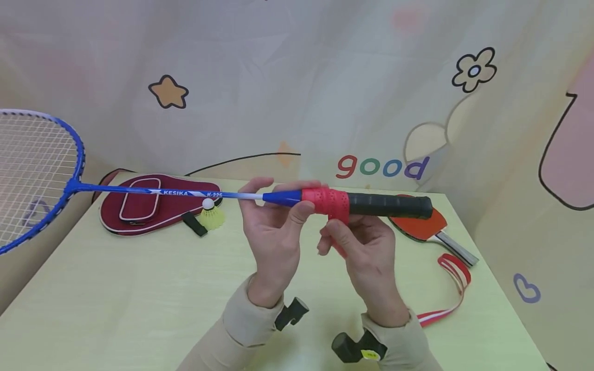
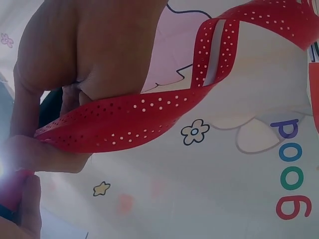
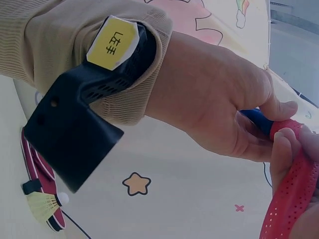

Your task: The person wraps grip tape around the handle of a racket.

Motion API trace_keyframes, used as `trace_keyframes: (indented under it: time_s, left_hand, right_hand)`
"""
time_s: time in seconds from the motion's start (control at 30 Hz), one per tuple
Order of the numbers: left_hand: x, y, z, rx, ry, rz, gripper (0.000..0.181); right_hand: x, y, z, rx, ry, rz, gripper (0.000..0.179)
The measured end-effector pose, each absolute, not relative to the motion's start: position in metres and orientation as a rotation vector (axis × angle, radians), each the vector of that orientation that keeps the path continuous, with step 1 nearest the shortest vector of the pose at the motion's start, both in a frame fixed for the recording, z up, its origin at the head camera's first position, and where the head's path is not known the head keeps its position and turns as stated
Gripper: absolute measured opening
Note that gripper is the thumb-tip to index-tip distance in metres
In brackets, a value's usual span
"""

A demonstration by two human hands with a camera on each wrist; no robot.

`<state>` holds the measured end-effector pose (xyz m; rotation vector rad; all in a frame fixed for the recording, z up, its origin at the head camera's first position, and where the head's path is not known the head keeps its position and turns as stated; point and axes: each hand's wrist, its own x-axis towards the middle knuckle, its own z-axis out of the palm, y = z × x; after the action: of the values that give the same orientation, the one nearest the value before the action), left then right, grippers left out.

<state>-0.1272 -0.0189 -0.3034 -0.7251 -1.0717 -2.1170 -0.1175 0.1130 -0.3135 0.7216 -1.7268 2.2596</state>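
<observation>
Badminton racket [image 1: 176,192] is held level above the table [image 1: 139,288], frame left, handle [image 1: 394,206] right. Left hand [image 1: 274,232] pinches the blue cone [image 1: 280,198] and adjoining wraps between thumb and fingers. Right hand [image 1: 371,252] pinches the red perforated overgrip [image 1: 339,203] below the handle.

Caution: a slackened right-hand pinch may loosen the wraps or cause uneven overlap. The curled free length [image 2: 149,119] may twist and set a crease. A lifted left thumb may let the upper edge slip.

Surface: pale table; maroon racket cover [image 1: 176,203] and shuttlecock [image 1: 212,216] far left, table tennis bat [image 1: 429,229] far right.

Room: printed backdrop cloth [image 1: 278,77] behind the far edge, bearing the word "good" [image 1: 382,167].
</observation>
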Motion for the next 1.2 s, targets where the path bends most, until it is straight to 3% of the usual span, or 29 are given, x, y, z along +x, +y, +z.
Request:
trace_keyframes:
  time_s: [0.37,0.6,0.8,1.2]
  left_hand:
    - [-0.1236,-0.0155,-0.3057,-0.656,-1.123,-2.172,0.058]
    - [-0.1230,-0.0133,-0.3060,-0.642,-1.144,-2.209,0.061]
    - [-0.1231,-0.0119,-0.3023,-0.856,-1.071,-2.262,0.059]
    - [-0.1239,-0.0139,-0.3028,-0.897,-1.113,-2.162,0.055]
  right_hand:
    - [-0.1207,0.1133,-0.3130,0.755,-1.634,2.337,0.052]
    - [-0.1194,0.1152,-0.3160,0.727,-1.672,2.221,0.036]
    - [-0.1202,0.1158,-0.3155,0.706,-1.637,2.216,0.028]
    - [-0.1247,0.1183,-0.3135,0.861,-1.550,2.179,0.029]
